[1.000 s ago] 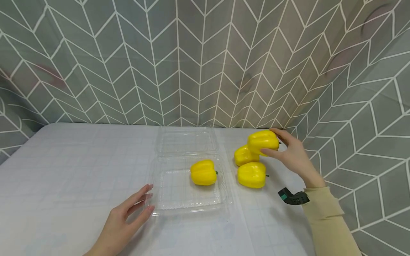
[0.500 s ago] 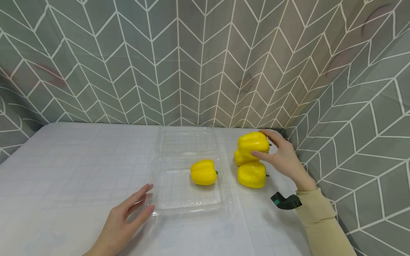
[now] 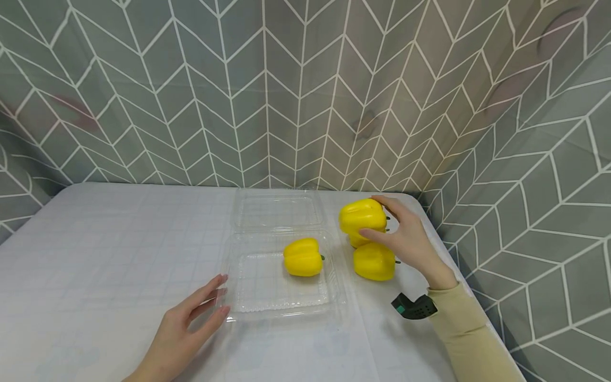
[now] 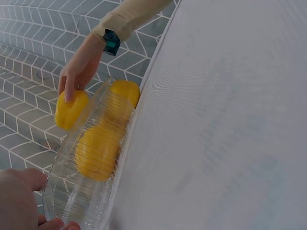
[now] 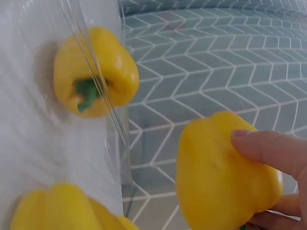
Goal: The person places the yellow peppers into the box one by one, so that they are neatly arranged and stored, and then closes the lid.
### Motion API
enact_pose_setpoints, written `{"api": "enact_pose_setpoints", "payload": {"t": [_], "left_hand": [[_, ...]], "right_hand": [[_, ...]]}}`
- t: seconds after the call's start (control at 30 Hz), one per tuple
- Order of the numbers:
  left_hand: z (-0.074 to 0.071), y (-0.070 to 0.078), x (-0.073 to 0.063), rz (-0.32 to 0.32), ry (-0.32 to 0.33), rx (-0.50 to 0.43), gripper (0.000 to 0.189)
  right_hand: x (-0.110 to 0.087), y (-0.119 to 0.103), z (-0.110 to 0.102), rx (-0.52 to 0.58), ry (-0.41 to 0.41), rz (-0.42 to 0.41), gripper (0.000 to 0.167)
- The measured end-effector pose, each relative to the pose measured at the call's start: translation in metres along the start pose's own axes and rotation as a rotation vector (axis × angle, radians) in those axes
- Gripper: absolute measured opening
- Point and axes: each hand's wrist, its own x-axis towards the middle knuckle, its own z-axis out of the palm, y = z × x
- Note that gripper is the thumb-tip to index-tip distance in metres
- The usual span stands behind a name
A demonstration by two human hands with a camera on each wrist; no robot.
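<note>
- Pepper (image 3: 359, 215), head view, clamped in my right grip (image 3: 408, 237); clear box (image 3: 260, 289) lies leftward, nearer me, my left grip (image 3: 179, 329) touching its edge, fingers apart
- Left wrist: pepper held beyond box
- Right wrist: stem (image 5: 243, 227) toward palm

On the near side of the right hand (image 3: 406, 239), a beige sleeve (image 3: 470, 334) is fitting fairly closely and creasing crosswise. To its left, a curved black wrist device (image 3: 414, 309) is jutting out, showing small holes (image 3: 426, 306) and, at its left end, a teal patch (image 3: 400, 309).
</note>
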Motion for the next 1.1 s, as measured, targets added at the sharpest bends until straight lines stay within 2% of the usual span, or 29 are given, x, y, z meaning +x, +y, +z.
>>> {"api": "enact_pose_setpoints", "payload": {"t": [0.63,0.83,1.1], "left_hand": [[-0.001,-0.001,0.000,-0.036,-0.006,0.028,0.056],[-0.001,-0.001,0.000,-0.035,-0.011,0.018,0.056],[-0.001,-0.002,0.000,-0.027,-0.011,0.015,0.056]], "right_hand": [[-0.003,-0.031,0.032,0.133,-0.011,-0.044,0.074],[-0.007,-0.044,0.041,0.145,-0.019,-0.079,0.073],[-0.011,-0.059,0.054,0.134,-0.057,-0.054,0.074]]}}
